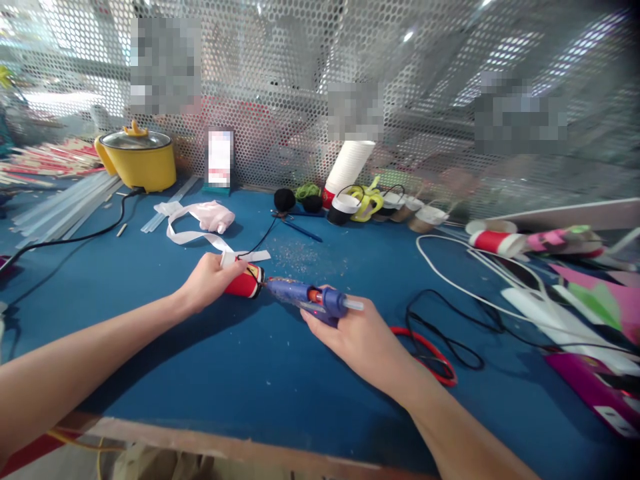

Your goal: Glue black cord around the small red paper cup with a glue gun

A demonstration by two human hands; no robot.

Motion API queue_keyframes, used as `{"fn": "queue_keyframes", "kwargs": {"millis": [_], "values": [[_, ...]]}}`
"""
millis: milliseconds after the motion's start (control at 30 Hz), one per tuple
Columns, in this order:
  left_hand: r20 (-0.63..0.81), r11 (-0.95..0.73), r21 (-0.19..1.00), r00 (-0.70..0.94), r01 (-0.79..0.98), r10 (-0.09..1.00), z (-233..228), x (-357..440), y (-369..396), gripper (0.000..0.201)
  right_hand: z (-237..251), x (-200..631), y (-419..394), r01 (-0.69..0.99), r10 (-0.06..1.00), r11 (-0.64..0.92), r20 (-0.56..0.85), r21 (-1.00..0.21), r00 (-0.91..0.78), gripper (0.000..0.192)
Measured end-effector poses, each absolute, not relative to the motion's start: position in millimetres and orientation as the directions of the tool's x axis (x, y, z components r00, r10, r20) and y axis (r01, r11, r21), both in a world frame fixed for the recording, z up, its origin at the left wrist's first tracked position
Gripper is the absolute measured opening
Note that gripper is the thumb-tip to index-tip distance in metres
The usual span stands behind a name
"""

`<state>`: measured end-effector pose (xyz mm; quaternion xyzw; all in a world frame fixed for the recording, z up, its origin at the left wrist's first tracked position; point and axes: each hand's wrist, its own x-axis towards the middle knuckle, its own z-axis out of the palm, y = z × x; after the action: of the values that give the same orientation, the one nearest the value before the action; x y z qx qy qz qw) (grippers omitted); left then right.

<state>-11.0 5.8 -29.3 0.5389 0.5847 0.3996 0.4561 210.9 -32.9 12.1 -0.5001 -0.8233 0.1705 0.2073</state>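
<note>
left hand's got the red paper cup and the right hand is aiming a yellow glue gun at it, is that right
Not quite: the glue gun is blue-purple, not yellow, as the head view shows. The rest stands: the left hand has the red paper cup, and the right hand is aiming the glue gun at it.

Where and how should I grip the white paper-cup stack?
Probably around the upper half of the paper-cup stack, from the left: it leans right with that flank exposed, while a black cup and green yarn crowd its foot.
</note>
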Motion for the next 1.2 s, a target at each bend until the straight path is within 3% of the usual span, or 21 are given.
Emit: {"fn": "queue_keyframes", "kwargs": {"millis": [600,1200], "values": [[-0.101,0.091,0.954,0.022,0.286,0.995,-27.5,-9.8,3.4,0.033,14.7,208.8,-33.5,0.758,0.950,0.294,0.088,-0.583,-0.301,0.015],[-0.103,0.091,0.948,0.022,0.305,0.994,-28.6,-9.9,4.6,0.034,17.4,209.4,-37.5,0.772,0.938,0.311,0.047,-0.555,-0.344,0.009]]}}
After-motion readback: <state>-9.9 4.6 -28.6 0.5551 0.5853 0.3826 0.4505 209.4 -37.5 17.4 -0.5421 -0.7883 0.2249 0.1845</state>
